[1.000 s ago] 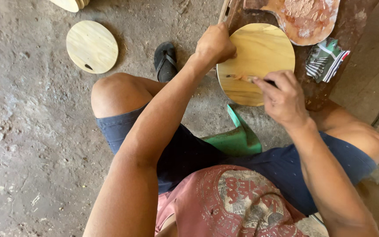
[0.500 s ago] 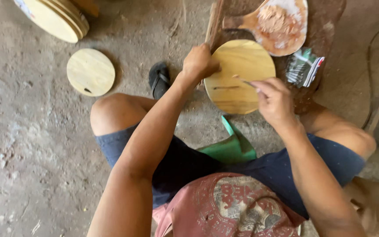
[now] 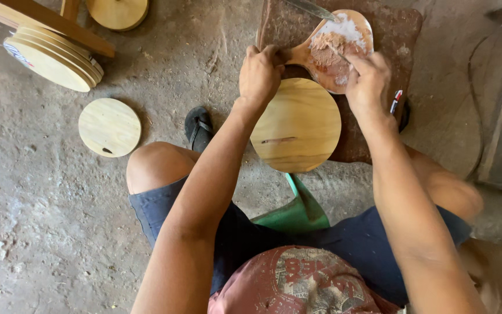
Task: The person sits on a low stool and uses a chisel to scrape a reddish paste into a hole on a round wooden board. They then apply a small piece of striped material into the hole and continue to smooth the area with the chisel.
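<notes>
A round pale wooden disc point(image 3: 297, 125) with a dark crack lies on a reddish-brown slab point(image 3: 379, 35) in front of my knees. My left hand point(image 3: 260, 75) is closed on the handle of a wooden paddle point(image 3: 335, 49) that carries reddish-brown and white paste. My right hand point(image 3: 367, 81) rests on the paddle's right edge, fingers curled into the paste; whether it holds a small tool is hidden. A metal blade point(image 3: 312, 9) lies across the paddle's top.
Another wooden disc point(image 3: 110, 127) lies on the concrete floor at left. A stack of discs point(image 3: 53, 58) leans under a wooden bar point(image 3: 47, 23), with one more disc point(image 3: 117, 11) behind. A black sandal point(image 3: 197, 128) and a green object point(image 3: 297, 212) sit by my legs.
My right hand has left the disc's crack and moved up to the paste on the paddle. My left hand has moved from the disc's edge to the paddle handle. The view has shifted.
</notes>
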